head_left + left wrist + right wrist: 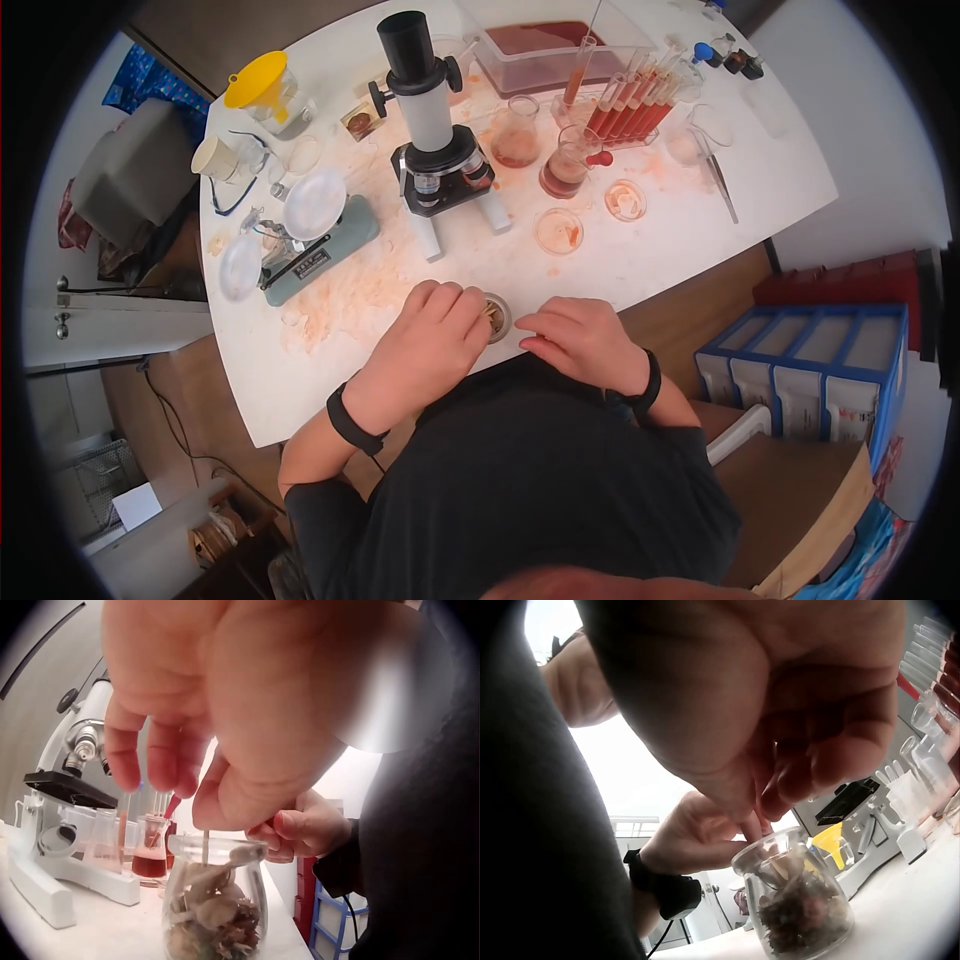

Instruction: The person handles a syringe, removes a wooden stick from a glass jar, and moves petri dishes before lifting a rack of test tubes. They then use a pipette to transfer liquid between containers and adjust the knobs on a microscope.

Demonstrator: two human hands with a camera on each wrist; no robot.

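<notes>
A small glass jar (496,318) stands near the table's front edge. Pale, dried-looking pieces and darker bits fill it in the left wrist view, behind the clear glass (216,915). Over its mouth, my left hand (425,340) pinches a thin pale stick (205,847) that reaches down into the jar. My right hand (590,340) is just right of the jar, its fingers bent and the thumb near the index finger. In the right wrist view its fingertips (761,802) hang by the rim; whether they hold something small is hidden.
Behind the jar stand a microscope (430,130), two petri dishes, a flask (515,140), a beaker of red liquid (565,170) and a rack of red-filled tubes (630,110). A balance (320,255) is at the left, tweezers (722,190) at the right. Pinkish stains mark the table (590,275).
</notes>
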